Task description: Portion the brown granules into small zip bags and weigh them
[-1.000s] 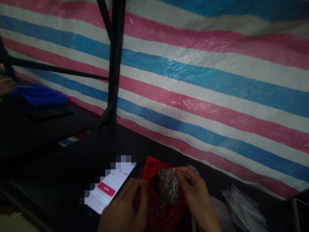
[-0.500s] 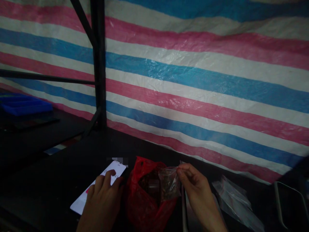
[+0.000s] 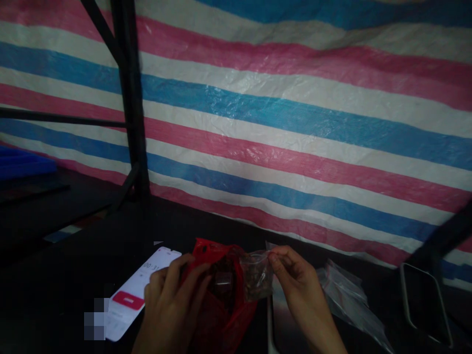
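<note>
Right hand [image 3: 298,280]: thumb and forefinger are pinching the upper right corner of a clear resealable bag [image 3: 257,282], which is holding small brownish pieces, too dim to identify, and is hanging upright at the right edge of a red plastic bag [image 3: 217,324]. Left hand [image 3: 169,300]: bent, slightly parted fingers are reaching over the left rim of the red plastic bag; whether they are gripping its film, one cannot tell. Red plastic bag: standing on the black bench [image 3: 173,221], its mouth is gaping upward and showing dark contents, a small transparent piece [image 3: 223,279] among them. Smartphone [image 3: 123,314]: lying left of the red plastic bag, its lit screen is displaying a timer and a red button, the left hand partly covering its right side. Pale-edged flat device [image 3: 285,324]: lying beneath the right forearm, partly hidden. Clear plastic bags [image 3: 348,295]: lying in an overlapping pile to the right of the right hand. Dark device with pale rim [image 3: 424,300]: sitting at far right. Blue tray [image 3: 25,164]: resting at far left. Striped tarpaulin [image 3: 287,113]: hanging behind, a black post [image 3: 132,98] standing before it.
</note>
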{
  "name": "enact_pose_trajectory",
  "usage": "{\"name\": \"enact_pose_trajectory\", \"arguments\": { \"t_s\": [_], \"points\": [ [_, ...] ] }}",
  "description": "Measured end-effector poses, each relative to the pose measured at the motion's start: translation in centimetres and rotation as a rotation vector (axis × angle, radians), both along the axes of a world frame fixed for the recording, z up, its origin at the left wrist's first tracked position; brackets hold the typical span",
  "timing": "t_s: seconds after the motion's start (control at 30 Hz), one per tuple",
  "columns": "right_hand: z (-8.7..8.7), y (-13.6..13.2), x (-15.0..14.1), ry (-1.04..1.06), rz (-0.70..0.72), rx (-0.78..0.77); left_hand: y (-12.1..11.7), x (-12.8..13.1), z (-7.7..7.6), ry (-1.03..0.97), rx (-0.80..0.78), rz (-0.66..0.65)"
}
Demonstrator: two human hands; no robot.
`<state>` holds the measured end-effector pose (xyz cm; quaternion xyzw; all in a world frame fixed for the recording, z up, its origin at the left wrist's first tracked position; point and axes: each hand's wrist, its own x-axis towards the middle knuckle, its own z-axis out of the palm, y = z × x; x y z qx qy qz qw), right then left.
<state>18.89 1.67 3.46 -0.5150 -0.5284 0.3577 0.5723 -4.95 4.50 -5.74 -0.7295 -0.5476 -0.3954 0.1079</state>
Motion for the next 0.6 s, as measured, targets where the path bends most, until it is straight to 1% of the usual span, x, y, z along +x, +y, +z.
{"name": "enact_pose_trajectory", "arguments": {
  "t_s": [0.13, 0.2, 0.27, 0.3, 0.37, 0.43, 0.5, 0.6],
  "points": [
    [-0.1, 0.0, -0.1, -0.009, 0.000, -0.014, -0.3, 1.9, 0.3, -0.008, 0.114, 0.079],
    [0.0, -0.2, -0.1, 0.003, 0.002, -0.003, -0.9, 2.8, 0.5, -0.065, 0.182, 0.031],
    [0.2, -0.5, 0.1, 0.014, 0.000, 0.000, -1.9, 4.1, 0.6, -0.159, 0.203, -0.088],
    [0.3, -0.8, 0.3, 0.015, -0.002, -0.004, -2.4, 4.9, 0.6, -0.209, 0.197, -0.167],
    [0.3, -1.3, 0.6, 0.005, 0.001, -0.018, -3.4, 6.6, 0.5, -0.340, 0.067, -0.265],
    [0.2, -1.8, 0.8, -0.017, -0.001, -0.036, -3.9, 7.9, 0.5, -0.407, -0.043, -0.324],
    [-0.1, -2.3, 1.2, -0.037, -0.021, -0.044, -3.8, 8.8, 0.7, -0.415, -0.088, -0.359],
    [-0.6, -3.2, 2.1, -0.062, -0.078, -0.050, -3.4, 9.5, 0.9, -0.333, -0.072, -0.414]
  ]
}}
